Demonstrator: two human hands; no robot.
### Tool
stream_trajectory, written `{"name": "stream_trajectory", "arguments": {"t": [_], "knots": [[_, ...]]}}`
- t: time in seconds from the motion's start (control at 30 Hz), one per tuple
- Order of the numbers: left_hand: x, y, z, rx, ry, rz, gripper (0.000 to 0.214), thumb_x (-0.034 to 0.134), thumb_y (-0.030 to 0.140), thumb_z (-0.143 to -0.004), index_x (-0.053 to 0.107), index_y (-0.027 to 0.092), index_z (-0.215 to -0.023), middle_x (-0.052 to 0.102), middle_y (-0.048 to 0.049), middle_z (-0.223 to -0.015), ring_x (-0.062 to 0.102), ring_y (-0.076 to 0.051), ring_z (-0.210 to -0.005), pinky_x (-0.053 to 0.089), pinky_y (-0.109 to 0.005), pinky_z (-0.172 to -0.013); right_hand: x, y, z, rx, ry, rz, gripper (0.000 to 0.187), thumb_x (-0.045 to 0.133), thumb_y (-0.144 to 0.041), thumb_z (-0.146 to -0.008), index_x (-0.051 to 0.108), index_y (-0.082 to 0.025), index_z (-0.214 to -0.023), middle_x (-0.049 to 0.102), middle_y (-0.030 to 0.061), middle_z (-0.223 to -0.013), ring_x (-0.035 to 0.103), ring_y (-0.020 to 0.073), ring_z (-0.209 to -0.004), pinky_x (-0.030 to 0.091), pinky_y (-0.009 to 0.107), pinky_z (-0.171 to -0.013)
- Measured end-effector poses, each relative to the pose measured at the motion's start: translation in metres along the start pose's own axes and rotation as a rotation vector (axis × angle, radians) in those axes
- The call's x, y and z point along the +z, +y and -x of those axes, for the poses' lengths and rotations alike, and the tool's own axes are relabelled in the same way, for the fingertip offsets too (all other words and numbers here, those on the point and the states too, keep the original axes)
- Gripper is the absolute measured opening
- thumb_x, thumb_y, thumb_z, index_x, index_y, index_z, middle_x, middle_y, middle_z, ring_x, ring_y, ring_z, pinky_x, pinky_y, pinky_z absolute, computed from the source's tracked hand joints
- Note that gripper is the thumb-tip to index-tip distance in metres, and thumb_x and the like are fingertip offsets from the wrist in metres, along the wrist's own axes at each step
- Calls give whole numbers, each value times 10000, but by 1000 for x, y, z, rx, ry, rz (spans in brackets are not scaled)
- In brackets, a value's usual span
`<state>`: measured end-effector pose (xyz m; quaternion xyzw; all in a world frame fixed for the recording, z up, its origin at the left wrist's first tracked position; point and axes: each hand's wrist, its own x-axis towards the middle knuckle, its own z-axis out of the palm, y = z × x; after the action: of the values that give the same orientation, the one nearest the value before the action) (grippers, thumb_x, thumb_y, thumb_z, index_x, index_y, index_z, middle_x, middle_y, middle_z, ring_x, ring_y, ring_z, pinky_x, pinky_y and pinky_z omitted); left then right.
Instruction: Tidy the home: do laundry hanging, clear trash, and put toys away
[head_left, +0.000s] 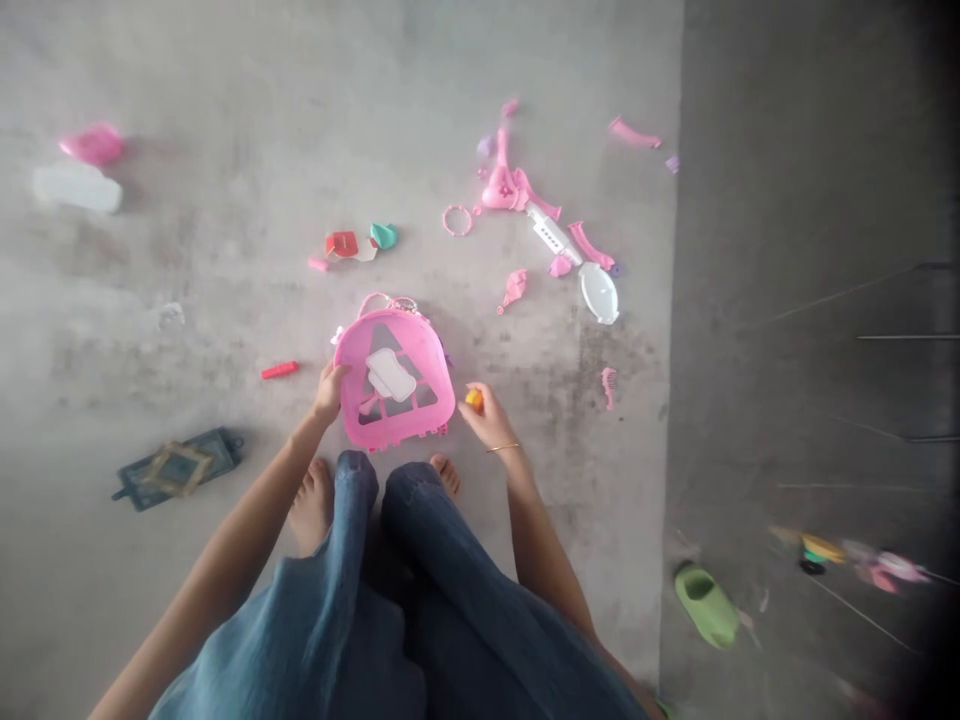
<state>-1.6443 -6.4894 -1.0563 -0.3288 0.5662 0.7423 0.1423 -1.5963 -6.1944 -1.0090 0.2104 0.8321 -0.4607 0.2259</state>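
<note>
A pink plastic toy case (420, 350) lies on the concrete floor in front of my bare feet. A white piece (390, 374) shows through its triangular window. My left hand (328, 392) grips the case's left edge. To the case's right, my right hand (489, 412) is closed on a small orange toy (474, 400) just above the floor.
Pink toy parts (510, 185), a white oval lid (599, 292), a pink comb (608, 387), a red stick (279, 370) and red and green pieces (360, 241) lie scattered. A dark tray (178, 467) sits left, a green slipper (706, 604) right.
</note>
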Motion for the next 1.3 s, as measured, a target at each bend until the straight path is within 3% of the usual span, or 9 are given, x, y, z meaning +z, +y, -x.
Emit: {"name": "stream_trajectory", "arguments": {"t": [0.17, 0.33, 0.43, 0.57, 0.8, 0.97, 1.1, 1.2, 1.3], "knots": [[1, -10, -4, 24, -21, -24, 426, 703, 483, -656, 678, 146, -916, 690, -73, -786, 627, -237, -757, 488, -332, -677, 34, -63, -11, -18, -428, -471, 580, 557, -334, -728, 508, -251, -1300, 656, 53, -1199, 683, 158, -710, 566, 300, -605], [1, -2, 9, 429, 142, -291, 699, 730, 550, -750, 543, 154, -1295, 615, -179, -1300, 563, -323, -1234, 427, -446, -1037, 78, -84, -11, 95, -435, -709, 531, 664, -451, -732, 544, -260, -1213, 675, 43, -1173, 720, 207, -935, 611, 341, -736], [-2, 17, 29, 766, -41, -583, 784, 719, 534, -800, 435, 153, -1422, 488, -229, -1465, 459, -348, -1377, 343, -497, -1145, 93, -92, -12, 84, -464, -708, 520, 704, -533, -733, 609, -256, -1164, 704, 48, -1108, 704, 230, -1010, 610, 345, -767], [-13, 39, 62, 841, -290, -827, 651, 712, 472, -835, 494, 187, -1379, 589, -192, -1365, 574, -310, -1271, 461, -456, -1074, 112, -112, -13, -8, -550, -631, 464, 735, -580, -733, 703, -237, -1044, 725, 52, -990, 696, 244, -978, 597, 339, -773], [-74, 45, 131, 719, 321, -1075, 654, 664, 425, -893, 407, 206, -1452, 631, -182, -1271, 634, -308, -1167, 543, -460, -980, 183, -163, 5, -70, -955, -366, 541, 776, -675, -661, 750, -239, -979, 749, 74, -999, 705, 250, -939, 589, 336, -755], [-136, 79, 212, 701, 763, -981, 1003, 752, 452, -818, 145, 225, -1584, 648, -160, -1230, 652, -288, -1095, 556, -421, -937, 247, -256, 66, -219, -1438, -128, 574, 814, -631, -651, 749, -219, -1045, 755, 98, -1057, 722, 249, -937, 606, 355, -794], [-209, 100, 289, 745, 1106, -815, 1049, 789, 402, -788, 124, 251, -1585, 677, -108, -1144, 678, -231, -1014, 555, -377, -904, 288, -326, 148, -352, -1586, 55, 518, 816, -468, -726, 683, -208, -1154, 742, 100, -1097, 727, 221, -949, 607, 356, -841], [-297, 105, 341, 786, 1340, -738, 1036, 800, 345, -766, 149, 249, -1566, 683, -87, -1137, 681, -201, -995, 551, -355, -885, 314, -353, 186, -483, -1580, 208, 460, 779, -365, -775, 644, -194, -1180, 741, 101, -1051, 728, 200, -920, 599, 347, -839], [-418, 116, 390, 753, 1558, -716, 986, 835, 338, -699, 278, 212, -1503, 691, -81, -1111, 670, -223, -1016, 531, -406, -927, 348, -363, 204, -595, -1583, 315, 425, 756, -355, -790, 635, -203, -1168, 747, 89, -1000, 731, 195, -885, 597, 345, -804]]}}
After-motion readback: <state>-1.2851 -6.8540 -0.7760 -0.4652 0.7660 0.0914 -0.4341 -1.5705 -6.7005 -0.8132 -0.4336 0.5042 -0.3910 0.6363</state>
